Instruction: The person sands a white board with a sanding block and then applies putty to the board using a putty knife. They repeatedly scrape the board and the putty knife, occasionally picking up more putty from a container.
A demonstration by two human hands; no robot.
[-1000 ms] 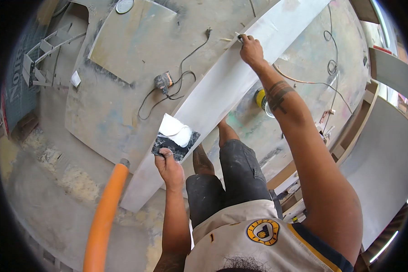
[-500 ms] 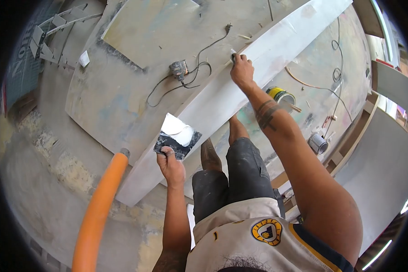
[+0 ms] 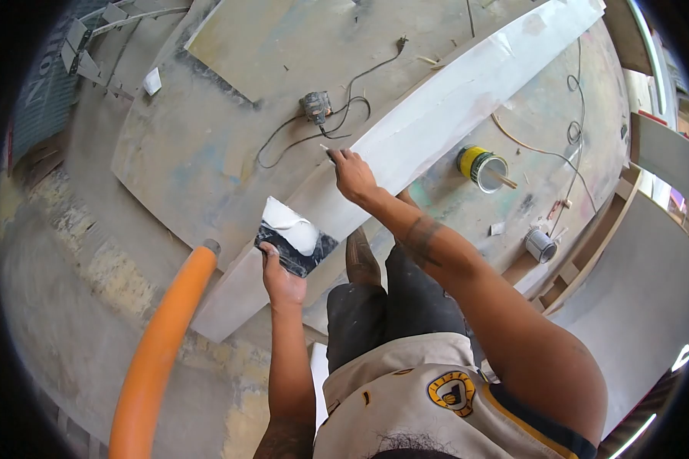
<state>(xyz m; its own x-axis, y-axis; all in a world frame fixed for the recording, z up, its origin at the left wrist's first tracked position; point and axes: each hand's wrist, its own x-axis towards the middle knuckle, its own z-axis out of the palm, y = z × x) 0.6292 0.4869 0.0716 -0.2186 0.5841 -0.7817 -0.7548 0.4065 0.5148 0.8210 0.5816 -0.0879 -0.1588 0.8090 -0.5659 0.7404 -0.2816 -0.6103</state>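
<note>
My left hand [image 3: 283,284] grips the lower edge of a black board [image 3: 315,260], thumb on top. A thick heap of white putty [image 3: 292,229] lies on the board's upper part. My right hand [image 3: 356,180] is closed round a small putty knife [image 3: 329,153], seen nearly edge-on, with whitish material at its tip; the fingers hide most of it. This hand is at the far edge of a long white panel [image 3: 452,103], which runs diagonally in front of me. The board is over the panel's near-left part.
Beyond the panel lies a dark power tool [image 3: 316,107] with its cord. On the right stand a yellow-labelled can [image 3: 478,164] with sticks and a grey can [image 3: 541,245]. An orange hose [image 3: 161,352] rises at left. Cables [image 3: 578,115] trail at right.
My right hand has moved down and left along the panel's far edge, closer to the black board. My left hand still holds the board, which has tilted slightly. The view has shifted a little.
</note>
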